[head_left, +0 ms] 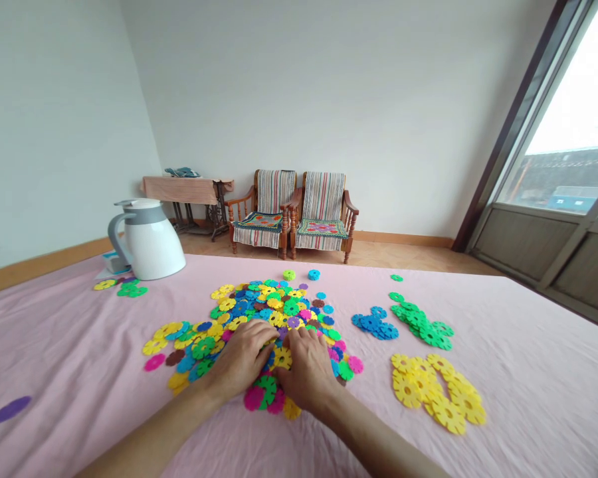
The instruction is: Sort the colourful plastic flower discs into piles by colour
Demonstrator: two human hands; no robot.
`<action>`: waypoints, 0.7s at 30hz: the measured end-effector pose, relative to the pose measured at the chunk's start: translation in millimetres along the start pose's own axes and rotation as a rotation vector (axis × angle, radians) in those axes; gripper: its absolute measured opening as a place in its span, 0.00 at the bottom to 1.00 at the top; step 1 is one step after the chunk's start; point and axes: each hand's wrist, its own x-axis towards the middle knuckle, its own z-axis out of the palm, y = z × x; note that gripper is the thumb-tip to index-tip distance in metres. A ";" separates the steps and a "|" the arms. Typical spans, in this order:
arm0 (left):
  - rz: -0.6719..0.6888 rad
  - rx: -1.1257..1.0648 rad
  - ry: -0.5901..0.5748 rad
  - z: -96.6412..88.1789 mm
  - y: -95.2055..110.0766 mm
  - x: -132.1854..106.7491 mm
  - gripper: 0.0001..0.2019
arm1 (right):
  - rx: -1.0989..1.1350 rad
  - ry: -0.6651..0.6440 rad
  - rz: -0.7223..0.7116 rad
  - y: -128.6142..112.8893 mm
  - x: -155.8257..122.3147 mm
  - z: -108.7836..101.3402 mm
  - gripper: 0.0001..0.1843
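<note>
A heap of flower-shaped plastic snowflake discs [292,307] in many colours spreads over the middle of the table. Both my hands are down in its near part, close together. My left hand [246,352] has its fingers bent and pressed together, with the thumb tucked toward them. My right hand [311,362] curls its fingers over the discs beside it. What lies under the fingertips is hidden. A purple disc [283,333] shows between the two hands, and a yellow disc [282,358] lies below it. Green and pink discs [266,392] peek out between my wrists.
On the right lie separate groups of yellow discs [408,388], green discs [416,323] and blue discs [375,325]. A white jug [155,245] stands at the back left, near a few discs [131,288]. One purple disc [10,409] lies far left on the pink cloth [80,372].
</note>
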 end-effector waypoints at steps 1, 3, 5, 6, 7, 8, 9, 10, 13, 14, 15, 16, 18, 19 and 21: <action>-0.003 -0.001 -0.002 -0.4 0.1 0.2 0.10 | 0.040 0.010 0.008 1.1 1.1 1.5 0.14; -0.010 -0.001 -0.012 -1.0 0.0 0.3 0.10 | 0.158 0.010 0.032 3.6 3.2 1.0 0.10; -0.011 0.002 -0.021 -1.2 -0.3 0.1 0.09 | 0.297 -0.004 0.046 8.0 4.9 -6.2 0.08; -0.010 0.004 -0.021 -1.1 -0.6 -0.1 0.09 | 0.348 -0.003 0.052 11.7 5.5 -12.6 0.08; -0.009 0.006 -0.016 -0.9 -0.8 -0.3 0.09 | 0.379 0.002 0.059 17.0 5.6 -20.5 0.08; -0.007 0.008 -0.010 -0.5 -1.0 -0.6 0.09 | 0.393 0.008 0.066 24.0 5.1 -29.6 0.07; -0.007 0.010 -0.003 -0.2 -1.1 -0.8 0.09 | 0.388 0.015 0.075 33.0 3.9 -39.4 0.06; -0.009 0.012 0.004 0.1 -1.2 -1.0 0.09 | 0.382 -0.001 0.079 43.7 1.9 -49.5 0.05; -0.008 0.012 0.015 0.2 -0.7 -0.9 0.09 | 0.354 -0.068 0.081 83.5 -10.3 -77.0 0.05; -0.008 0.013 0.015 0.0 -0.5 -0.6 0.09 | 0.342 -0.090 0.085 97.9 -16.3 -84.6 0.05; -0.009 0.014 0.014 -0.3 -0.2 -0.4 0.09 | 0.334 -0.121 0.085 112.0 -22.8 -91.5 0.05; -0.010 0.016 0.012 -0.5 -0.1 -0.1 0.09 | 0.330 -0.132 0.087 125.6 -29.7 -97.6 0.05; -0.012 0.018 0.015 -0.6 -0.4 0.2 0.09 | 0.338 -0.177 0.098 149.8 -42.8 -107.5 0.05; -0.012 0.018 0.019 -0.3 -0.8 0.3 0.09 | 0.341 -0.196 0.104 159.9 -48.1 -111.1 0.06; -0.013 0.017 0.018 0.8 -1.9 0.2 0.09 | 0.337 -0.204 0.122 174.8 -54.7 -115.5 0.06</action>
